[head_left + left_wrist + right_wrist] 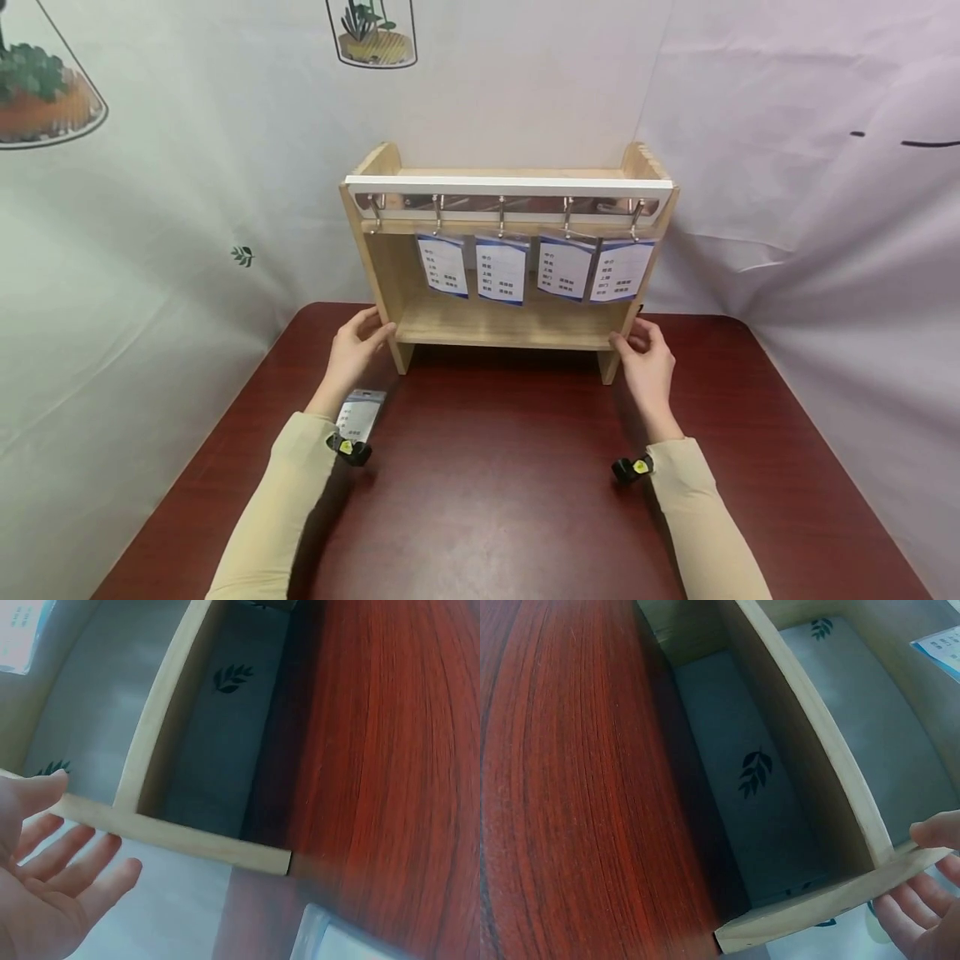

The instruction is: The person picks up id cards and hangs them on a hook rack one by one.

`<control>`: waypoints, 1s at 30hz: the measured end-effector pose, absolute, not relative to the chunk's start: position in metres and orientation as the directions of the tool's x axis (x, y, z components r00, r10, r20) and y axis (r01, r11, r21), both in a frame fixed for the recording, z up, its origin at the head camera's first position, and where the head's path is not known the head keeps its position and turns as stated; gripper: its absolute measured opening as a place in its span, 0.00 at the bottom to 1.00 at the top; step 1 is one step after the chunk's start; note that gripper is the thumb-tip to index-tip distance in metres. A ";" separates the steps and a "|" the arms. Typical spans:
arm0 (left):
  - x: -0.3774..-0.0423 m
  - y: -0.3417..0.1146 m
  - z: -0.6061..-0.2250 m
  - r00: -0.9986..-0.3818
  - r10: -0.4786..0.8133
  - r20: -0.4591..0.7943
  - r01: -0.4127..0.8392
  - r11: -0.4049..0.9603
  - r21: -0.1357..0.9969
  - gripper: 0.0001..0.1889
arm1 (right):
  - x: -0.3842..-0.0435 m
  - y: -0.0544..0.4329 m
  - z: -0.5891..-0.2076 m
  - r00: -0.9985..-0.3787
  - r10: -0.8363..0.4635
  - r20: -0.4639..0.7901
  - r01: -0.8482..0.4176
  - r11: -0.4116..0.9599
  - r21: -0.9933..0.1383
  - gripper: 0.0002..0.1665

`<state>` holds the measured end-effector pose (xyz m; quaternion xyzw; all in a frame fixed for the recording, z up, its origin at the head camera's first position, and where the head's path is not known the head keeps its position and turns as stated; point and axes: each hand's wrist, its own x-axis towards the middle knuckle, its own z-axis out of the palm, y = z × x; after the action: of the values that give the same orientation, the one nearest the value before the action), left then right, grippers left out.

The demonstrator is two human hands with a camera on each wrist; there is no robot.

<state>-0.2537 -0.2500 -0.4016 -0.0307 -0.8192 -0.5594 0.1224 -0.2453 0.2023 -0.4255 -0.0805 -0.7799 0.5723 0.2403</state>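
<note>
A pale wooden shelf (502,329) stands at the back of the table, held at both sides. My left hand (354,350) grips its left side panel, thumb on the inner side and fingers outside, as the left wrist view shows. On the opposite side my right hand (651,367) holds the right panel (825,904) the same way. Several ID badges (500,271) in clear sleeves hang in a row from the metal hooks of a white rail (510,185) across the shelf's top front. The leftmost hook (375,215) carries no badge.
Another ID badge (362,414) lies on the dark red table (480,483), beside my left wrist and partly hidden by it. Behind the shelf and along both sides hangs white cloth (525,92) with plant prints.
</note>
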 end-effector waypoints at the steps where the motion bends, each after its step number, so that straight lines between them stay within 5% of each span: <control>1: -0.253 -0.252 -0.400 -0.966 -0.090 0.244 0.192 0.385 0.903 0.29 | -0.245 0.202 -0.426 -0.871 0.399 0.286 -0.150 0.338 -0.929 0.26; 11: -0.240 -0.280 -0.397 -0.959 -0.101 0.263 0.201 0.410 0.890 0.24 | -0.245 0.204 -0.425 -0.876 0.390 0.285 -0.149 0.345 -0.927 0.26; 20: -0.229 -0.293 -0.417 -0.965 -0.069 0.254 0.169 0.580 0.797 0.23 | -0.245 0.206 -0.425 -0.882 0.373 0.290 -0.148 0.365 -0.919 0.27; 30: -0.217 -0.301 -0.440 -0.989 -0.006 0.146 0.105 0.665 0.739 0.25 | -0.244 0.208 -0.426 -0.886 0.354 0.301 -0.156 0.383 -0.911 0.28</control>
<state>-0.2166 -0.3014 -0.4400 -0.0270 -0.9099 -0.4083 0.0680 -0.2445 0.2076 -0.4260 -0.0619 -0.7987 0.5521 0.2311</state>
